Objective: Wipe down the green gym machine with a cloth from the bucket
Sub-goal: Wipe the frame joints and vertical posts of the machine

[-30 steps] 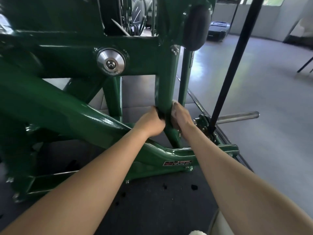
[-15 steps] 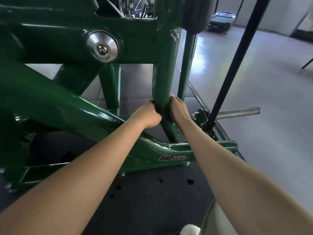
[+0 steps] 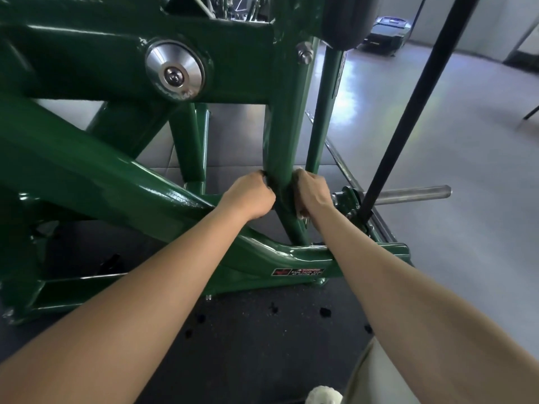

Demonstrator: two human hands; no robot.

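The green gym machine (image 3: 87, 158) fills the left and centre of the head view, with a vertical green post (image 3: 284, 126) in the middle. A cloth (image 3: 269, 185) is wrapped behind that post; only a dark fold by my left fingers and a pale bit by my right fingers show. My left hand (image 3: 250, 196) grips the cloth end on the post's left side. My right hand (image 3: 310, 192) grips the other end on the post's right side. Both fists sit low on the post, just above the base tube (image 3: 306, 255).
A black slanted bar (image 3: 408, 103) and a steel weight peg (image 3: 414, 192) stand right of my right hand. Dark rubber mat (image 3: 248, 339) lies under the machine, grey floor (image 3: 452, 170) to the right. A white fuzzy object (image 3: 323, 396) shows at the bottom edge.
Both hands, gripping the cloth around the post, slid slightly up the post over the last second. The camera view shifted a little downward and closer.
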